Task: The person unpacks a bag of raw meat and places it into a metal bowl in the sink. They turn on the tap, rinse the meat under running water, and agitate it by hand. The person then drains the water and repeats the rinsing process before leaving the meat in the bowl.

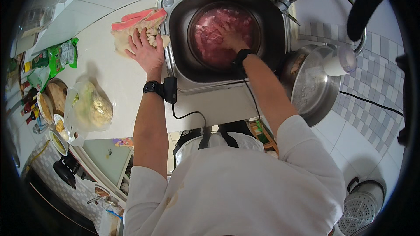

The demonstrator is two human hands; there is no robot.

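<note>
My left hand (pixel 146 49) rests with spread fingers on a beige cloth with a red-pink border (pixel 139 15), on the counter left of the sink. Pale, lumpy pieces (pixel 152 36) lie beside its fingers; what they are I cannot tell. My right hand (pixel 231 38) reaches into a round bowl (pixel 191 39) in the stainless steel sink (pixel 178 62). Raw red meat (pixel 210 23) in reddish water fills the bowl. The fingers are partly under the water, so their grip on the meat is unclear. Both wrists wear black bands.
A faucet (pixel 284 1) stands at the sink's right back corner. Right of the sink are a large metal pan (pixel 315 85) and a whitish cup (pixel 338 61). At the left are a plastic bag with cauliflower (pixel 100 109), green packets (pixel 62 57) and dishes. Black cables hang from the wrist devices.
</note>
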